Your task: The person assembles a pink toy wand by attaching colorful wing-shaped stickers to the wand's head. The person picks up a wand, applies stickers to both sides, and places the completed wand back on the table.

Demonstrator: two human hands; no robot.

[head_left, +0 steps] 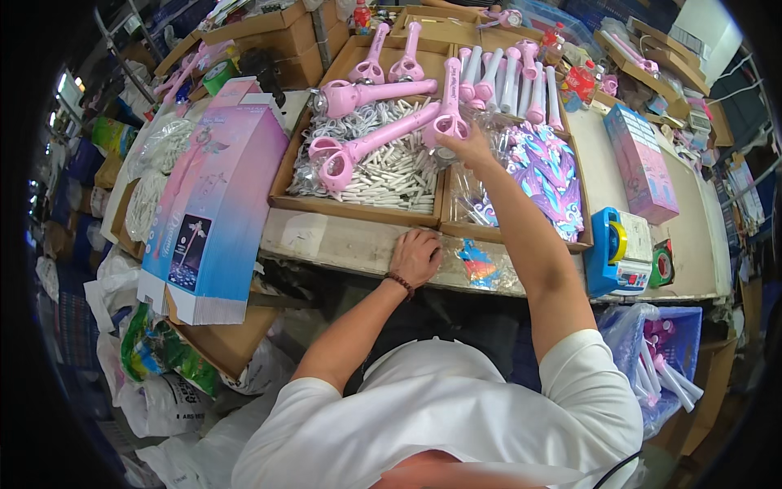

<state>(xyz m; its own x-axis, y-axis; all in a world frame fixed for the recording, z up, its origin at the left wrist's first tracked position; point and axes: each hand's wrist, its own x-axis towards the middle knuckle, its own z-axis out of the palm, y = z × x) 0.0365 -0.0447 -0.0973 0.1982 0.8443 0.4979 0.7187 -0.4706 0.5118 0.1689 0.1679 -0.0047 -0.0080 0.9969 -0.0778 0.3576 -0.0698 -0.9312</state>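
Observation:
My right hand reaches over the open carton and grips a pink toy wand near its ring-shaped head, the handle pointing away from me. On the bench's near edge my left hand rests, palm down, fingers slightly bent and apart, holding nothing. Left of the right hand, more pink wands lie across the carton's white sticks and bagged cords. Just right of my right hand, purple-and-blue printed pieces fill another compartment. Wands with white tubes stand beyond.
A stack of pink-and-blue flat boxes leans at the left. To the right are a pink-blue carton, a blue tape dispenser and green tape. A blue crate with wand parts sits below the bench's right end.

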